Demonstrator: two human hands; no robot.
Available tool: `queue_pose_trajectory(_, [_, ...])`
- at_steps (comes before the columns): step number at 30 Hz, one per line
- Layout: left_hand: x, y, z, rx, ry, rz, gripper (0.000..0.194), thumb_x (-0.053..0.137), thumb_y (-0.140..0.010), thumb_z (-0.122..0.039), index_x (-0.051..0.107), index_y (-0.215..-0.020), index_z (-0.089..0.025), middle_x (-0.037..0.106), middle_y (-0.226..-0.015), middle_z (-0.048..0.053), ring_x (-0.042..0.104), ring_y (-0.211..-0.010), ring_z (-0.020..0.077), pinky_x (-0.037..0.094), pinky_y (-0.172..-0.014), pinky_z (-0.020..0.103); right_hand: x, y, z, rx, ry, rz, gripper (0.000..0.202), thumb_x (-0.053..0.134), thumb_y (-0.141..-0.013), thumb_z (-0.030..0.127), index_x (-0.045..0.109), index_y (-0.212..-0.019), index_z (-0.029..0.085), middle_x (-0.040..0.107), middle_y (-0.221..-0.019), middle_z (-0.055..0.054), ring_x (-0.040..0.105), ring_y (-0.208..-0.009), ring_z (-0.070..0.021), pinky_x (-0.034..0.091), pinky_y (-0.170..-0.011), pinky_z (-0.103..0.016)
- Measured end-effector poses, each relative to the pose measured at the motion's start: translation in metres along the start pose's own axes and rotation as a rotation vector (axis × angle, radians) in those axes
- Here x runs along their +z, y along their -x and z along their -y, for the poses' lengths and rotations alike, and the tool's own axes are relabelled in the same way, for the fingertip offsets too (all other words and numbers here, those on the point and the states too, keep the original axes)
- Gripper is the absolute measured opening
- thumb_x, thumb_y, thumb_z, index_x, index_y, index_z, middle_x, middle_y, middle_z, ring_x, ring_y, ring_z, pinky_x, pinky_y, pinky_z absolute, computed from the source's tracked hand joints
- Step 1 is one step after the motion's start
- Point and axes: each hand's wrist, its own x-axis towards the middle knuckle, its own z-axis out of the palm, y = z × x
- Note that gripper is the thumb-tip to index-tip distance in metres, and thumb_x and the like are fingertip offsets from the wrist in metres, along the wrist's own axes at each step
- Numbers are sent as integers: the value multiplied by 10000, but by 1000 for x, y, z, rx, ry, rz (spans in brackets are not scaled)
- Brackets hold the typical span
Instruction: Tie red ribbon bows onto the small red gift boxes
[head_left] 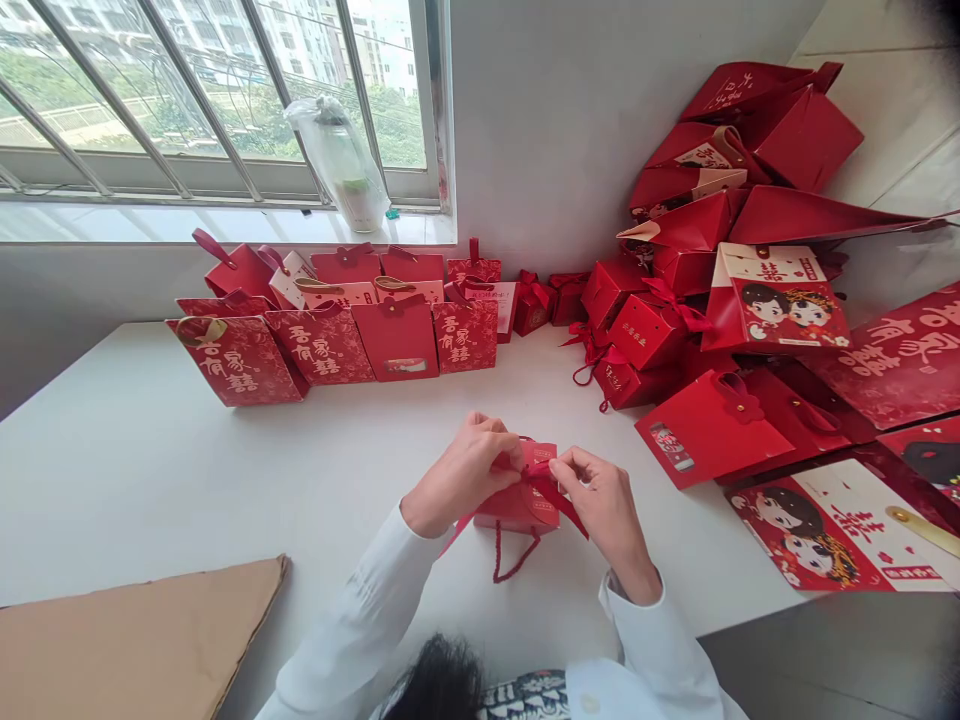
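A small red gift box [517, 512] stands on the white table right in front of me, with a twisted red cord handle [516, 574] hanging down its near side. Across its top runs a red ribbon [561, 502], its tails trailing to the left and right. My left hand [484, 460] pinches the ribbon at the box's top left, thumb and fingers closed. On the other side, my right hand [598, 500] grips the ribbon between thumb and forefinger. Whether a knot lies between the fingertips is hidden.
Decorated red gift bags [322, 345] stand in rows along the wall at the left. Several small red boxes [645, 330] and a tall heap of red bags [780, 300] fill the right side. Cardboard [142, 640] lies front left. A bagged cup [352, 185] sits on the windowsill.
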Motion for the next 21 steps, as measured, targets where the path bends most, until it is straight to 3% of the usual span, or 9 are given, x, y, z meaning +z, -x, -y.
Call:
queue_pose_trajectory(2, [-8,3,1,-25,20,-42,25,558,-804,-225,559,-798,-200,603,-849,30,482,-880,204,397,-753,285,-2,0,1,-13,-9,24,329,472,-866,449,492,-648,203,469,-601,29,418,-569,-118,349,-522,-215])
queue_pose_trajectory(5, [-19,7,0,-111,74,-85,200,484,-875,-404,533,-879,-210,602,-839,21,516,-787,175,390,-685,266,-4,-1,2,-46,-13,63,352,478,-865,517,528,-711,204,503,-627,23,434,-580,-121,367,-533,-219])
queue_pose_trajectory(7, [-23,9,-2,-183,50,-71,300,406,-905,-459,524,-795,-206,581,-734,9,502,-655,151,356,-610,256,-4,-1,2,-54,-1,68,375,497,-850,550,533,-708,204,494,-614,27,421,-568,-118,358,-518,-218])
queue_pose_trajectory(11, [-18,8,-7,-256,-53,-59,361,399,-910,-406,445,-615,-202,492,-583,-7,424,-511,133,268,-536,266,1,-3,2,-60,43,49,342,543,-831,519,562,-693,206,483,-577,41,408,-542,-114,356,-517,-217])
queue_pose_trajectory(16, [-8,6,-9,-321,-107,-60,285,478,-856,-331,372,-625,-202,487,-586,-18,426,-552,142,262,-535,255,5,-4,4,-93,65,1,274,558,-827,417,539,-652,207,496,-584,39,429,-561,-121,367,-562,-221])
queue_pose_trajectory(21, [-8,5,-8,-294,-65,-72,231,444,-849,-251,346,-646,-203,494,-627,-18,422,-591,143,278,-549,251,6,-2,6,-99,78,-33,271,534,-835,385,487,-634,209,459,-584,37,399,-564,-125,351,-563,-225])
